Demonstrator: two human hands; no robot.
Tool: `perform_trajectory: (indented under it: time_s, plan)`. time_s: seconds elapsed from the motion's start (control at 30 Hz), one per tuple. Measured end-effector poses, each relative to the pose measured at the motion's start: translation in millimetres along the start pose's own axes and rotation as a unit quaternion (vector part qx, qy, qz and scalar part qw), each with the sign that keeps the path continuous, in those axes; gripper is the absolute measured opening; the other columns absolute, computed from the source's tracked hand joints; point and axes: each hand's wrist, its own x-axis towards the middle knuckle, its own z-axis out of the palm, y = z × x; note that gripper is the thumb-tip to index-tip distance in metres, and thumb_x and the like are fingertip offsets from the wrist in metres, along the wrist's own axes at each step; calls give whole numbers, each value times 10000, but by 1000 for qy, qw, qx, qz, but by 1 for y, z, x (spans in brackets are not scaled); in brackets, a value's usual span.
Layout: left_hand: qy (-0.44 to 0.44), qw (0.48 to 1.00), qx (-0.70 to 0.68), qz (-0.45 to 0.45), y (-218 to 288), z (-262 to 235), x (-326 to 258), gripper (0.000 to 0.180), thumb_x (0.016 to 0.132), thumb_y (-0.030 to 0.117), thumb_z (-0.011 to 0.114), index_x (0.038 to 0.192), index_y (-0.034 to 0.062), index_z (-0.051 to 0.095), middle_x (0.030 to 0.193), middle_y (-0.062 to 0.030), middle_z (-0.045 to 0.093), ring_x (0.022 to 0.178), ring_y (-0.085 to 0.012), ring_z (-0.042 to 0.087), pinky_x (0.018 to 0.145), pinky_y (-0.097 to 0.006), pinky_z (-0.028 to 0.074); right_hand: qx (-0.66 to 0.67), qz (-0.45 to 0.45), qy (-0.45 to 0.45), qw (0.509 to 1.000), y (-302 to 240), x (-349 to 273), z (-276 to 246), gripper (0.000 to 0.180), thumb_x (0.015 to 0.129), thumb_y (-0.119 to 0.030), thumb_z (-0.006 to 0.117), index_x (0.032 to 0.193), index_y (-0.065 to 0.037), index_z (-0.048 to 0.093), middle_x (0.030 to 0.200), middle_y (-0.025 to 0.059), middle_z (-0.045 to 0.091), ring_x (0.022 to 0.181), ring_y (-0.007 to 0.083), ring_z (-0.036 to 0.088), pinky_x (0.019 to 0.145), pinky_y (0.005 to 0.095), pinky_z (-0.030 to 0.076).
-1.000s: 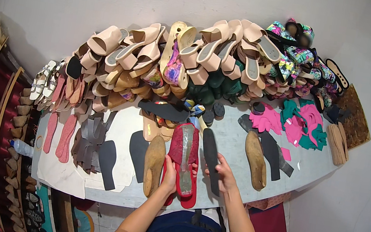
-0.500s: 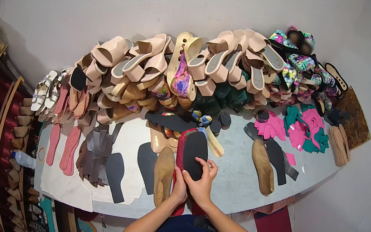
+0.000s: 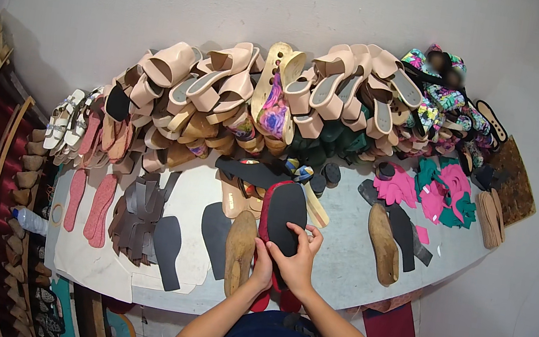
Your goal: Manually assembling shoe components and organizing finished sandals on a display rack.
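A black sole piece (image 3: 285,212) lies on top of a red sole (image 3: 266,228) at the front middle of the grey worktable (image 3: 339,264). My right hand (image 3: 297,261) grips the near end of the black piece, fingers curled over its edge. Beside it, my left hand (image 3: 261,266) holds the red sole's left rim. A tan cork-coloured sole (image 3: 239,250) lies flat just left of my hands.
A tall heap of beige sandals (image 3: 224,98) runs along the wall. Dark grey soles (image 3: 166,244) and strap pieces (image 3: 138,218) lie left, pink soles (image 3: 98,205) further left. Pink and green cut pieces (image 3: 445,193) and a tan sole (image 3: 385,242) lie right. Racks of shoe lasts (image 3: 28,180) stand at far left.
Both hands drew together from separate soles. The black piece has been laid on the red sole, and the pair now sits under both hands.
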Motion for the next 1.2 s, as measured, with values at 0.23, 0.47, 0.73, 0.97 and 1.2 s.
perform_trajectory:
  time_s: [0.23, 0.47, 0.73, 0.97, 1.2]
  plan:
    - [-96, 991, -34, -91, 32, 8, -12, 812, 769, 700, 123, 1155, 52, 423, 982, -93, 530, 874, -197, 523, 773, -318, 435, 188, 115, -74, 973, 6, 32, -27, 210, 855, -170, 484, 995, -38, 568, 981, 88, 408, 833, 165, 452, 739, 290, 398]
    - [-207, 965, -47, -152, 17, -4, -9, 827, 766, 694, 116, 1059, 8, 475, 885, -97, 549, 727, -189, 569, 694, -336, 481, -33, -157, -10, 987, 4, 94, -41, 246, 873, -189, 422, 974, -10, 558, 842, 117, 506, 812, 229, 485, 734, 316, 380]
    - [-242, 960, 55, -127, 15, 1, -14, 847, 752, 703, 135, 1059, -5, 483, 896, -94, 569, 775, -165, 580, 721, -301, 483, -247, -295, -55, 922, 0, 107, -11, 185, 789, -232, 532, 815, -55, 580, 776, 75, 524, 770, 247, 502, 681, 374, 378]
    - [-229, 964, 16, -135, 14, 4, -15, 865, 737, 717, 109, 1038, 1, 490, 869, -100, 566, 741, -163, 576, 710, -301, 485, -215, -315, 17, 924, 3, 107, -6, 197, 758, -196, 572, 627, -54, 539, 664, 71, 498, 654, 252, 495, 587, 352, 393]
    - [-233, 962, 16, -139, 9, 7, -16, 869, 741, 713, 80, 1020, -2, 488, 849, -105, 560, 697, -162, 565, 662, -293, 482, -235, -305, 12, 923, 14, 112, -11, 214, 765, -194, 568, 614, -50, 520, 615, 88, 496, 611, 264, 490, 571, 368, 401]
